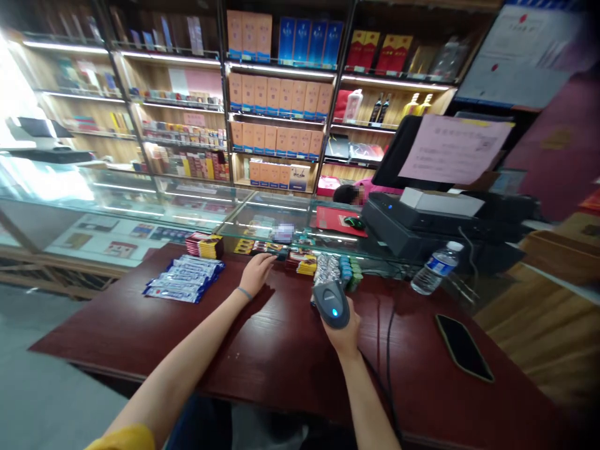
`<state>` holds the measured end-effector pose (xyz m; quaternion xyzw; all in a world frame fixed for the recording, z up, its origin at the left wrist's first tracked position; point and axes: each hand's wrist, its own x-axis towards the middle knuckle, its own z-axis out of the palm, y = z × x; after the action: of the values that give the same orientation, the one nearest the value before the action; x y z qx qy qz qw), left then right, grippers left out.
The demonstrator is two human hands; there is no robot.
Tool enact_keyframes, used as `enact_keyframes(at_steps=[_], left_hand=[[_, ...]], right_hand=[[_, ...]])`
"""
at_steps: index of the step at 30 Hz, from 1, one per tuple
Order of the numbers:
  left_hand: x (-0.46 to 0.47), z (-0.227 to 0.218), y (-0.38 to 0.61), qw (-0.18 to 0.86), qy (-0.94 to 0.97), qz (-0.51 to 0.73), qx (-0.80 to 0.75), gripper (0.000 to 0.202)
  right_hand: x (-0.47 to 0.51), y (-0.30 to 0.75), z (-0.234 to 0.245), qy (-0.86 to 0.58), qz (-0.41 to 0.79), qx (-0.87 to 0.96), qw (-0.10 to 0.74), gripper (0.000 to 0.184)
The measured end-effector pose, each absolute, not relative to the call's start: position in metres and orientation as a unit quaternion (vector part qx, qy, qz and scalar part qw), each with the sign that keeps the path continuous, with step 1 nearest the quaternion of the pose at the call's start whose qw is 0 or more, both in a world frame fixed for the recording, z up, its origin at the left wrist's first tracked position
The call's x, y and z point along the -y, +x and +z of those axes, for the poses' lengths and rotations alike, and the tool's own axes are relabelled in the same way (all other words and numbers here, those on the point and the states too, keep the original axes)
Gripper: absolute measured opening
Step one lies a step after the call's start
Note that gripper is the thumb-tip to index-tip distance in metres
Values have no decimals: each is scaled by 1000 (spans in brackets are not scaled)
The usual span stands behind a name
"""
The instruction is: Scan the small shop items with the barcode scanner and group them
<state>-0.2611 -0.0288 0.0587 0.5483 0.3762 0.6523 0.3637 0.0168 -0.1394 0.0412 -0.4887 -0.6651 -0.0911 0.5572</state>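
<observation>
One barcode scanner (pixel 332 303) with one blue light is being gripped by the right hand (pixel 345 331), its fingers closing around the handle. The scanner is overlapping the near end of the silver-wrapped rolls (pixel 328 270) in view; whether it is touching them cannot be told. The left hand (pixel 257 274) is extending its fingers beside one small dark object (pixel 282 255); whether it is gripping that cannot be told.

One fanned pile of blue-and-white sachets (pixel 187 279) is lying at the left of the wooden table (pixel 281 350), near one stack of red-and-yellow packets (pixel 204 245). Blue rolls (pixel 345 267) and green rolls (pixel 355 275) are lying beside the silver ones, too crowded for counting. One smartphone (pixel 464 347) and one clear plastic bottle (pixel 437 269) are occupying the right side; the bottle's fill level is not showing clearly.

The glass display case (pixel 237 212) is holding flat packs. The shelving unit (pixel 225 94) is holding, on its top middle shelf, three orange boxes (pixel 249 36) and four blue boxes (pixel 310 40); farther right, two dark bottles (pixel 380 109) and two yellow bottles (pixel 417 105) are standing upright.
</observation>
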Motion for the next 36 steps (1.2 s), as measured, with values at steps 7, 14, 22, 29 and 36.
enact_keyframes(at_steps=[7, 14, 22, 29, 36], left_hand=[[42, 58, -373, 163, 571, 642, -486, 29], [32, 52, -454, -40, 657, 464, -593, 43], [-3, 47, -485, -111, 691, 315, -641, 57], [-4, 47, -481, -51, 690, 410, -594, 39], [15, 61, -427, 80, 474, 681, -552, 21]], right_hand=[[133, -18, 41, -489, -62, 691, 528, 48], [125, -46, 57, -420, -79, 757, 494, 43], [125, -59, 54, -406, -116, 752, 506, 38], [127, -57, 49, -401, -148, 771, 471, 34], [128, -45, 40, -397, -167, 787, 442, 39]])
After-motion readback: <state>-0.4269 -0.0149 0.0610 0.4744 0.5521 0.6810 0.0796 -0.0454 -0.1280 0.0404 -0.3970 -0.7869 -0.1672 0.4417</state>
